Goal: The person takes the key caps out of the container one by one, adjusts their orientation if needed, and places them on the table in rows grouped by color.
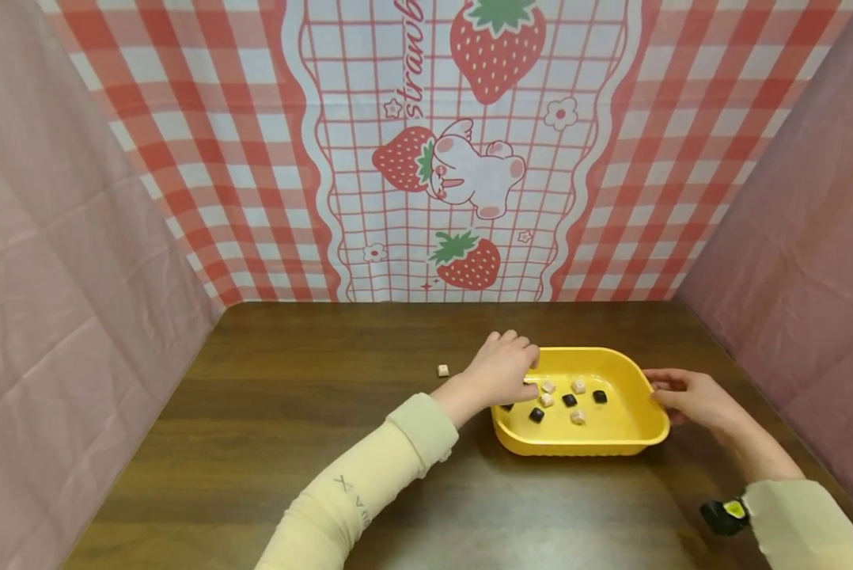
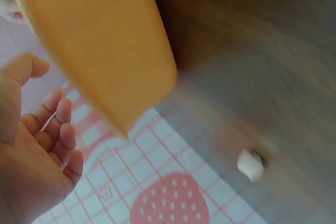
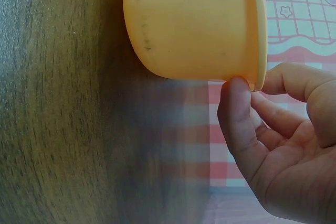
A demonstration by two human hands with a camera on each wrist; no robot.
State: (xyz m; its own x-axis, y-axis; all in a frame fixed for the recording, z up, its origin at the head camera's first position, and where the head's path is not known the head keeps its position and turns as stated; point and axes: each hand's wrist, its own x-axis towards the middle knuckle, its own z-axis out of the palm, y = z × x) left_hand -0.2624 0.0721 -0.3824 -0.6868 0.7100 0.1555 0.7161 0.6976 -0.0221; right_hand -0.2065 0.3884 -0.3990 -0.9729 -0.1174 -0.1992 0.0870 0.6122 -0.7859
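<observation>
A yellow plastic tray point(image 1: 579, 443) stands on the wooden table, with several small cream and black keycap-like pieces on its floor. My left hand point(image 1: 499, 369) hovers over the tray's left end, fingers loosely bent. In the left wrist view nothing shows between the thumb and fingers of that hand point(image 2: 39, 145). At the opposite end my right hand point(image 1: 699, 402) grips the tray's rim, and the right wrist view has its thumb and fingers on either side of that edge. One cream piece point(image 1: 443, 370) lies on the table left of the tray, just past my left wrist.
The dark wooden table point(image 1: 291, 412) ends at a red-and-white checked cloth point(image 1: 255, 158) with strawberries, hung at the back. Pink drapes point(image 1: 99, 198) close off both sides. A black band with a yellow-green face point(image 1: 734, 509) sits by my right sleeve.
</observation>
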